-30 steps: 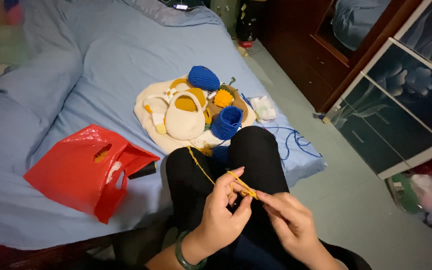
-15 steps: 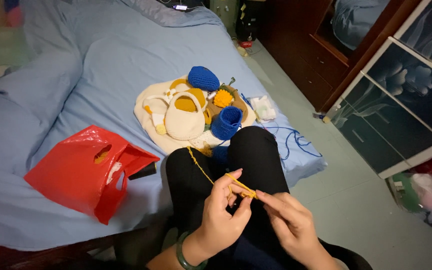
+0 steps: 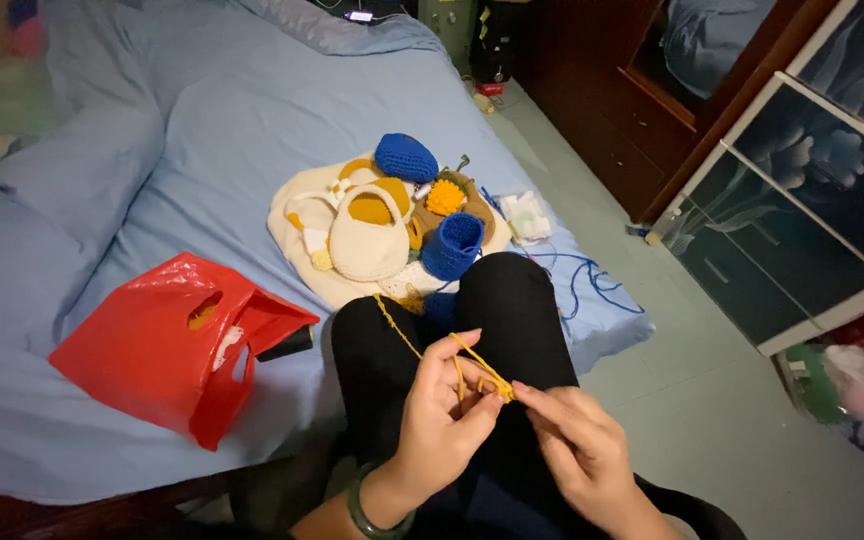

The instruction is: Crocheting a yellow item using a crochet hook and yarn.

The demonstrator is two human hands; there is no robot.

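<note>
The thin mustard-yellow yarn strand (image 3: 472,368) is held above the black-trousered lap (image 3: 452,340), looped over the left hand (image 3: 442,425), whose fingers are pressed around it. At its end it is pinched by the fingers of the right hand (image 3: 577,450). The loop is best kept lightly taut, and the pinch placed close to the knot.

Yellow yarn (image 3: 472,362); red bag (image 3: 167,345); blue bedsheet (image 3: 202,130).
</note>
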